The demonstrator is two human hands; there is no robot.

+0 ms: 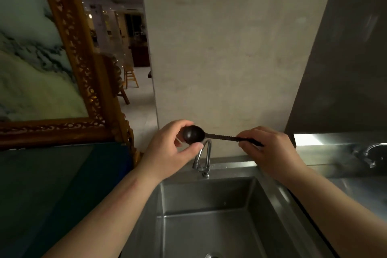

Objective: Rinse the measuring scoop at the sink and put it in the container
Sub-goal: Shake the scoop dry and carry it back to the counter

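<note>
I am holding the dark, round-bowled measuring scoop with a ribbed handle level above the brushed stainless steel sink, up in front of the pale wall and just above the curved chrome faucet. My right hand is pinching the far end of the handle, fingers clamped together on it. My left hand is cupping the bowl, with the thumb and fingertips closed around its rim and underside, as though I am rubbing or checking it.

I am seeing no water running from the faucet, and the basin is looking dry, so I cannot tell whether the rinse is already done or not yet begun; my guess is that I am somewhere in the rinsing step. The container is not showing anywhere in view, so dropping the scoop into it is plainly what is left. A second faucet is sitting well to the right on the steel counter.
</note>
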